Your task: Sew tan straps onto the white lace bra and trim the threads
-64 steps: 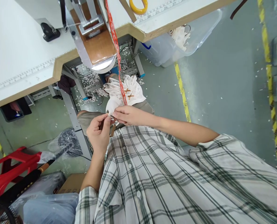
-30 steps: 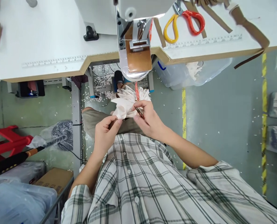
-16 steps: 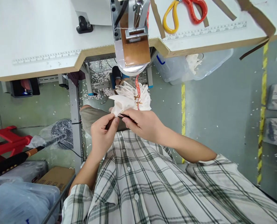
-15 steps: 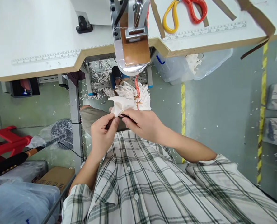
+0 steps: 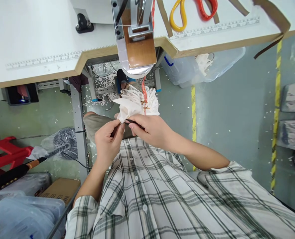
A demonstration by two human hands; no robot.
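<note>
In front of my lap, my left hand (image 5: pixel 108 138) is closed, thumb against fingers, on the edge of a white lace fabric piece (image 5: pixel 129 107). My right hand (image 5: pixel 155 131) wraps round a slim black pointed tool (image 5: pixel 130 122), which looks like tweezers. Its tip meets the cloth beside my left fingertips. The fabric is gathered and ruffled, with eyelet holes along it. A red-orange strand (image 5: pixel 144 91) runs down over the ruffles from under the machine. Small brown ties show on the ruffles. My fingers hide the exact spot where tool and cloth meet.
Above the fabric juts the sewing machine's arm end (image 5: pixel 139 54), within a cut-out of the white table (image 5: pixel 38 39). Yellow-and-red scissors (image 5: pixel 182 16) and brown strips (image 5: pixel 274 16) lie on the table. A clear bin (image 5: pixel 224 71) stands below at right; a metal leg (image 5: pixel 78 119) at left.
The whole view has shifted slightly, with the table and machine a little higher and further left. Both hands keep the same hold on the fabric and the tool.
</note>
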